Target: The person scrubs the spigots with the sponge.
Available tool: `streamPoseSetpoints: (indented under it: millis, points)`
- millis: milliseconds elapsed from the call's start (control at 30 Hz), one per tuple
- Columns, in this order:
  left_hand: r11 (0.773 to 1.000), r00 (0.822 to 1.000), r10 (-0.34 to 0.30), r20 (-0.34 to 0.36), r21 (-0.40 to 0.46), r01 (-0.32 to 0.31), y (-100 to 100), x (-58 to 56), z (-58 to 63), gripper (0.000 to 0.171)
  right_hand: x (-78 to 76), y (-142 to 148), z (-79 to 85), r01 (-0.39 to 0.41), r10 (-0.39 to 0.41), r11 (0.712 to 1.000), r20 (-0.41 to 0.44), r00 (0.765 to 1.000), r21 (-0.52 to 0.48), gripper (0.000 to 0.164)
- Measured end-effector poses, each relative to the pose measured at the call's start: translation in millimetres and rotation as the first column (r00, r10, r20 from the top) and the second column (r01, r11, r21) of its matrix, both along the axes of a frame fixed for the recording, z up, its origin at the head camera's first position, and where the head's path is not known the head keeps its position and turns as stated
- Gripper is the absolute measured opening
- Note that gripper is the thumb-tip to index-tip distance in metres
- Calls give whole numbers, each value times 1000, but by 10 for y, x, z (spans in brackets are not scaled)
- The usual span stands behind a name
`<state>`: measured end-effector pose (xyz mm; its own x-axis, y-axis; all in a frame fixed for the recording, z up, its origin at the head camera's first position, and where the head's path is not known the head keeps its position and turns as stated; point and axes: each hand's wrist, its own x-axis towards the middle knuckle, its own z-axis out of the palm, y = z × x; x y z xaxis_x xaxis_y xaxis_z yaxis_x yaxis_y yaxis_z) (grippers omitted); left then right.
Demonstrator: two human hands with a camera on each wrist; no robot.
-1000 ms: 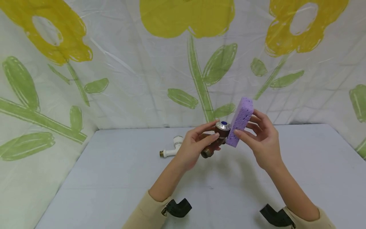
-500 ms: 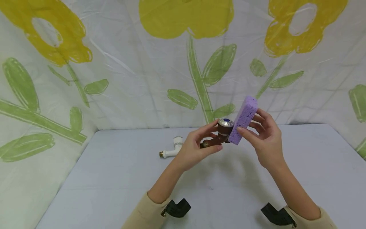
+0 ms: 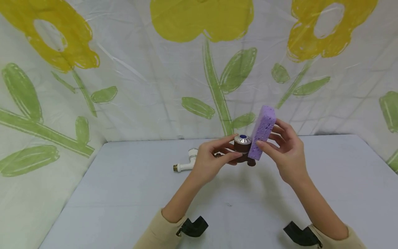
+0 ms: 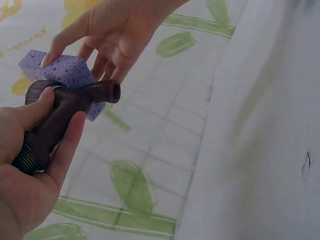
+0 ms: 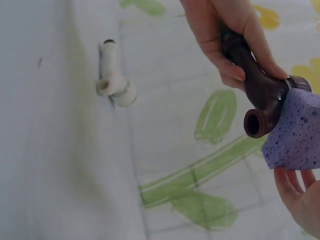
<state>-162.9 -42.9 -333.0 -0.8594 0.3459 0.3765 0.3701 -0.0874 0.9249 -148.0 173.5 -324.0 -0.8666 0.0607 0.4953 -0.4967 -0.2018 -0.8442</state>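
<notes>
My left hand (image 3: 206,162) grips a brown tap (image 3: 242,148) above the table, thumb and fingers around its body. The tap has a silver knob top with a blue centre, and its threaded brass-coloured end sits inside the palm in the left wrist view. A purple sponge (image 3: 262,131) is pinched between the thumb and fingers of my right hand (image 3: 289,155). Its flat side lies against the knob side of the tap. From the right wrist, the tap's open spout (image 5: 256,123) faces out beside the sponge.
A white tap (image 3: 186,166) with a brass threaded end lies on the pale table (image 3: 130,193), partly behind my left hand. Behind the table hangs a sheet (image 3: 140,103) printed with yellow flowers and green leaves. Black curved mounts (image 3: 194,226) stick out at both sleeves.
My left hand has turned the tap, so its spout now shows at lower right below the sponge. The sponge rose up and right, then came back down along the tap. The white tap stayed put.
</notes>
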Motion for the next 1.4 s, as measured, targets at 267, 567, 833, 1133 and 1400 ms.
streamPoseSetpoints:
  millis: [267,567,833,1133,1400]
  points:
    - [999,998,-23,60,24,22,-47,-20,-11,48,15,43,-10,-62,61,997,8,998,50,64]
    - [988,967,-151,207,46,144,-109,-30,11,72,-4,73,1,-95,96,995,38,995,-14,57]
    - [975,953,-190,238,158,155,-127,-59,-30,63,1,18,5,-157,157,988,42,987,-10,56]
    - [961,939,-259,227,161,226,-150,-86,-16,54,2,24,-4,-178,178,984,46,983,-13,55]
    - [963,922,-231,311,207,172,-151,-86,31,60,-3,99,-7,-250,251,968,16,968,-19,60]
